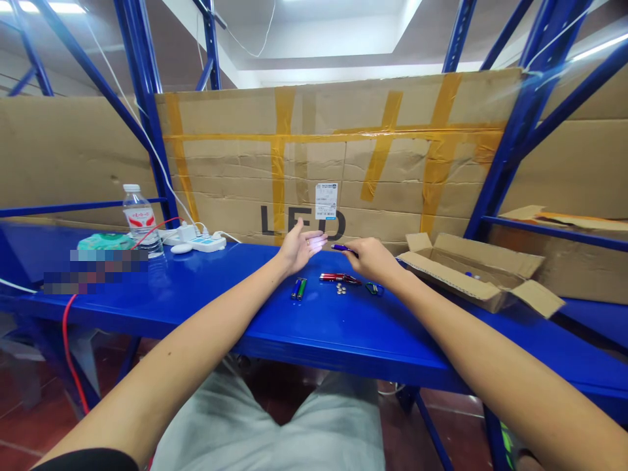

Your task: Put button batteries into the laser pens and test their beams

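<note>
My right hand [369, 256] is closed around a small purple flashlight [343, 248], its front end pointing left. My left hand [300, 248] is held up just left of it, fingers stretched out and palm turned toward the flashlight. A pale violet glow lies on those fingers. On the table below are red metal tubes [334, 278], which look like the same kind of flashlight. Several small silver button cells [341, 288] lie in front of them. A blue tube [296, 288] and a green tube [301, 289] lie side by side at left. Green and blue carabiner clips [375, 288] rest under my right wrist.
An open cardboard box [471, 275] stands on the blue table [314, 333] at right. At the left are a water bottle [143, 222], a teal pack [105, 242] and a white power strip [206, 243]. A large cardboard sheet [235, 170] closes off the back between blue posts.
</note>
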`<action>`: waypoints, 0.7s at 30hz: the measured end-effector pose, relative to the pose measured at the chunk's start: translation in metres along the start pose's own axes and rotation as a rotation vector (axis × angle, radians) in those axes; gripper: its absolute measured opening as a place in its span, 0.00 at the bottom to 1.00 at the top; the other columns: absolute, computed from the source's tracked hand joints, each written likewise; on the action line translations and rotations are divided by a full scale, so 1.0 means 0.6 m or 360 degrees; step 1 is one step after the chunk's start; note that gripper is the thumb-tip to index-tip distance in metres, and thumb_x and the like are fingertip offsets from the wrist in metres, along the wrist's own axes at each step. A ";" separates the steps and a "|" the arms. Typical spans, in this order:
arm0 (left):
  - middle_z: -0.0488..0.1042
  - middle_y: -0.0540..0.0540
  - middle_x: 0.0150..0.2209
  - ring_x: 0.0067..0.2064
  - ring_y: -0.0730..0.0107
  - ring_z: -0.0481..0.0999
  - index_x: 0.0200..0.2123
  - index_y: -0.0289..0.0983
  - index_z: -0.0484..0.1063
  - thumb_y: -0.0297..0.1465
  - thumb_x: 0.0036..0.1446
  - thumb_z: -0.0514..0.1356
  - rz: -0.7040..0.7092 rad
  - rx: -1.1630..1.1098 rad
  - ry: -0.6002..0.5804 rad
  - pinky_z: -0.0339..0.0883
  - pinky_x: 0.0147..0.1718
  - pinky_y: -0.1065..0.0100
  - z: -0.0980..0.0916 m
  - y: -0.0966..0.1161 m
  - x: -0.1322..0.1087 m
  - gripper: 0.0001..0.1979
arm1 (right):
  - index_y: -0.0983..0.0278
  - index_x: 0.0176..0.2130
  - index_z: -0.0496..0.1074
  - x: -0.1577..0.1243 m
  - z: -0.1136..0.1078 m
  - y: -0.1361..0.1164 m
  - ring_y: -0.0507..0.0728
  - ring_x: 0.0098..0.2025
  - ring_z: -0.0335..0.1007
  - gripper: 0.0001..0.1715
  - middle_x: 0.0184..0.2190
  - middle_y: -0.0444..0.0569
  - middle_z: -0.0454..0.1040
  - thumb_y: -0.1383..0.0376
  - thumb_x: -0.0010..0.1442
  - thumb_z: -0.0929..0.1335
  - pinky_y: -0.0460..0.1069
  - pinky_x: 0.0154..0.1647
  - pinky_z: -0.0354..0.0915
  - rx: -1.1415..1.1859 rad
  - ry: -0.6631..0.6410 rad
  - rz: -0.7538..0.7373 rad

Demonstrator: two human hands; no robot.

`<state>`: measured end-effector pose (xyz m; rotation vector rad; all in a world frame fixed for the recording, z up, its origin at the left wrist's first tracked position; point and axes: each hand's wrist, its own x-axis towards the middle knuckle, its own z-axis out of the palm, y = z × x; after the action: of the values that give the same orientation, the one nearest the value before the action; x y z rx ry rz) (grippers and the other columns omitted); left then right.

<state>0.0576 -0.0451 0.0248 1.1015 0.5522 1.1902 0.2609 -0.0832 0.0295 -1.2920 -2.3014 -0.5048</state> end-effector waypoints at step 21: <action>0.70 0.30 0.57 0.61 0.63 0.68 0.56 0.29 0.66 0.18 0.56 0.56 0.0082 -0.0013 0.0189 0.55 0.63 0.61 0.009 -0.021 0.009 0.23 | 0.64 0.41 0.79 0.000 -0.002 -0.003 0.59 0.40 0.76 0.19 0.38 0.55 0.81 0.61 0.66 0.61 0.49 0.41 0.65 -0.0126 -0.0027 0.0073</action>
<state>0.0692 -0.0420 0.0166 1.0481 0.6122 1.3078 0.2599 -0.0846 0.0301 -1.3877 -2.2806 -0.5767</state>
